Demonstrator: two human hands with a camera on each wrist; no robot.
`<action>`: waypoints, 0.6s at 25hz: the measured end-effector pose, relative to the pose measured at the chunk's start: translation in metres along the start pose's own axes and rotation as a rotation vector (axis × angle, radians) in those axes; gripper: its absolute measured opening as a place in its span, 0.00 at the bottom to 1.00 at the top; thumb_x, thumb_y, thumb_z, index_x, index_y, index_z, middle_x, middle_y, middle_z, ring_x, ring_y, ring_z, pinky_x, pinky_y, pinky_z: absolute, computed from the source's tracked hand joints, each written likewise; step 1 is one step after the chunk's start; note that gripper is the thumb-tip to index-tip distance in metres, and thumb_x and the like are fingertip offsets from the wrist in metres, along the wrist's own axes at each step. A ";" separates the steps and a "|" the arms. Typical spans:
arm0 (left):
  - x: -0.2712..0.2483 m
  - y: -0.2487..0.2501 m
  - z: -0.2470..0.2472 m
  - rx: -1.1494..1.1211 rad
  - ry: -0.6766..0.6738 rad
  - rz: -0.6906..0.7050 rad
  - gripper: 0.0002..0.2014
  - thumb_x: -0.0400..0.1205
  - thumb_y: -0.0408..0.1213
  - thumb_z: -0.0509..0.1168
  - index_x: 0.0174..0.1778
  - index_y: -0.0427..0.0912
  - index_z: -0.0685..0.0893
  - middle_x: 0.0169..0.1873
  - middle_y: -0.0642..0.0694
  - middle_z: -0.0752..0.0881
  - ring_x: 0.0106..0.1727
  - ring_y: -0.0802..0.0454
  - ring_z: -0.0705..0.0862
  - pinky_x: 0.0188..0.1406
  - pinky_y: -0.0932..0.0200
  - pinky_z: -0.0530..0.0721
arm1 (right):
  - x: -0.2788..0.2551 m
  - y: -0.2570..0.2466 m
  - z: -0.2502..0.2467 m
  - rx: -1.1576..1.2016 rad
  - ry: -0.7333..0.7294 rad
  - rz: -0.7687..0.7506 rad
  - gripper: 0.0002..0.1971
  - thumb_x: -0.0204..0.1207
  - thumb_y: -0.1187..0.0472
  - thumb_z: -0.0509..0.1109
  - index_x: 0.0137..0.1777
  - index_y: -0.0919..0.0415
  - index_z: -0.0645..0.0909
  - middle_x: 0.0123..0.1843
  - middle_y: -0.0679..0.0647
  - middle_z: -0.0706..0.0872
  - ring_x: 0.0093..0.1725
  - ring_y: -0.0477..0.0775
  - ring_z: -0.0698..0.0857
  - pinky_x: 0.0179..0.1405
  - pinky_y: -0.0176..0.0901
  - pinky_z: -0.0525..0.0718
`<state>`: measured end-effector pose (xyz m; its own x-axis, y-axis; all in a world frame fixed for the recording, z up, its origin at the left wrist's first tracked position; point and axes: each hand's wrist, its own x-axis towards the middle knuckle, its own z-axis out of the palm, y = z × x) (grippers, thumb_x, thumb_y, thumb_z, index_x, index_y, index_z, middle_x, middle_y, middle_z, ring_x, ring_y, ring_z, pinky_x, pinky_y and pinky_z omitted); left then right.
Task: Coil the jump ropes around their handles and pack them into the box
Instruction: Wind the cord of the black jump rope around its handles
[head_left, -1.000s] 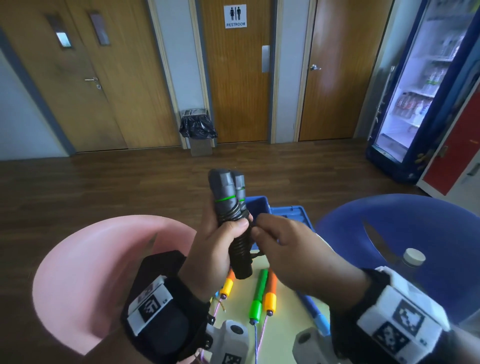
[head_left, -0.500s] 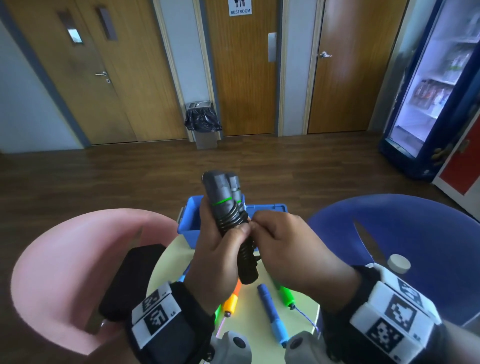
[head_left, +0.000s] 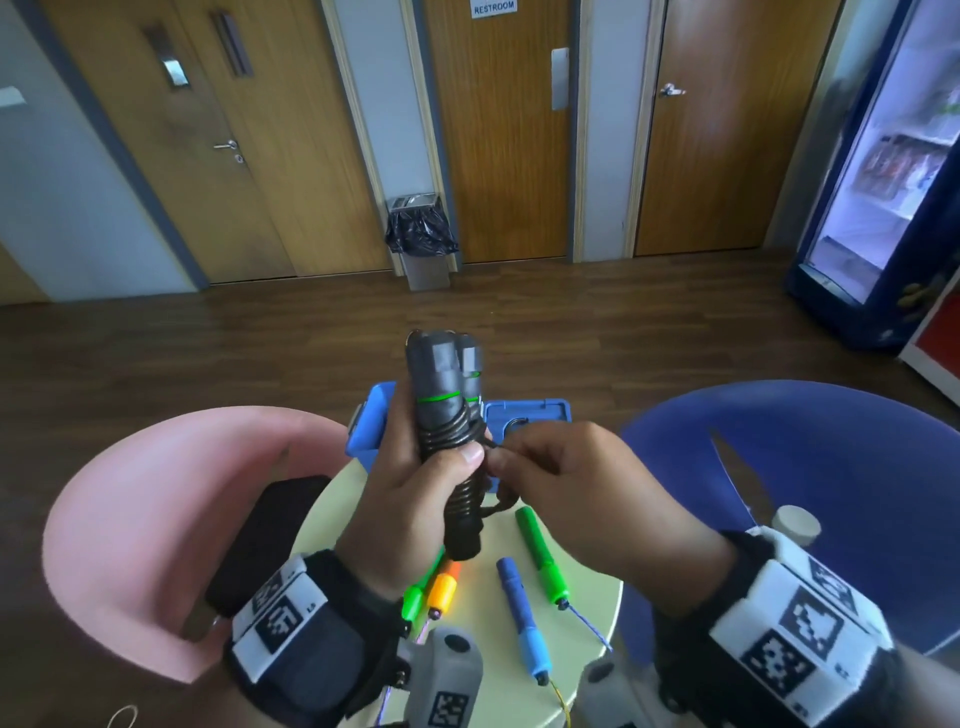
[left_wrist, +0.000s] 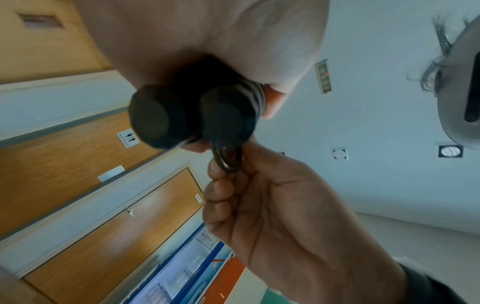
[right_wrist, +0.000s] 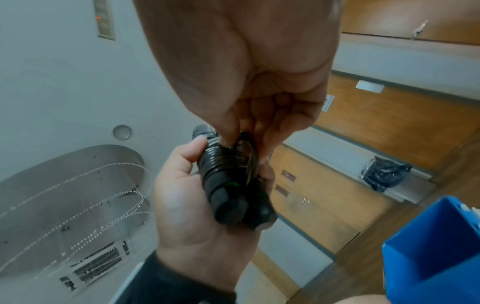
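My left hand grips two grey jump-rope handles held upright together, with black rope coiled round them. My right hand pinches a loop of that rope's end beside the coil. Both handles' butt ends show in the left wrist view, and the coil in the right wrist view. Behind the hands stands the open blue box. On the round pale table lie other handles: green, blue, orange.
A pink chair stands left of the table with a black object on its seat. A blue chair stands right, holding a white-capped bottle. Thin cords trail off the table's near edge. Wooden floor and doors lie beyond.
The view has tilted down, so more of the table and the loose handles shows. My right hand has drawn the rope end slightly to the right of the coil.
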<state>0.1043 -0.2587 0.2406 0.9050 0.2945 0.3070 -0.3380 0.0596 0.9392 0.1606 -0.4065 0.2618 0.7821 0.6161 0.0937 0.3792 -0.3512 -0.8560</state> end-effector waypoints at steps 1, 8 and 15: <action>0.002 0.001 0.001 -0.006 -0.018 -0.011 0.29 0.66 0.42 0.67 0.61 0.29 0.74 0.40 0.37 0.83 0.37 0.44 0.82 0.37 0.52 0.83 | -0.002 0.000 -0.003 0.000 0.005 0.003 0.13 0.81 0.49 0.69 0.37 0.52 0.83 0.34 0.48 0.88 0.25 0.42 0.75 0.27 0.34 0.72; 0.001 -0.002 0.016 -0.103 -0.146 -0.024 0.28 0.67 0.39 0.65 0.65 0.37 0.76 0.44 0.35 0.81 0.44 0.41 0.79 0.42 0.53 0.82 | -0.013 0.001 -0.018 0.029 -0.055 -0.077 0.18 0.82 0.55 0.69 0.34 0.66 0.76 0.26 0.48 0.70 0.27 0.45 0.67 0.28 0.39 0.67; -0.006 -0.013 0.033 0.014 -0.008 0.054 0.31 0.68 0.42 0.65 0.67 0.33 0.72 0.41 0.36 0.80 0.40 0.43 0.79 0.37 0.52 0.81 | -0.020 0.002 -0.001 0.396 0.108 0.065 0.17 0.83 0.61 0.69 0.32 0.66 0.75 0.26 0.48 0.70 0.26 0.42 0.68 0.26 0.31 0.67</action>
<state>0.1116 -0.2926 0.2320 0.8875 0.2890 0.3588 -0.3831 0.0301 0.9232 0.1457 -0.4200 0.2586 0.8536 0.5165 0.0674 0.1238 -0.0755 -0.9894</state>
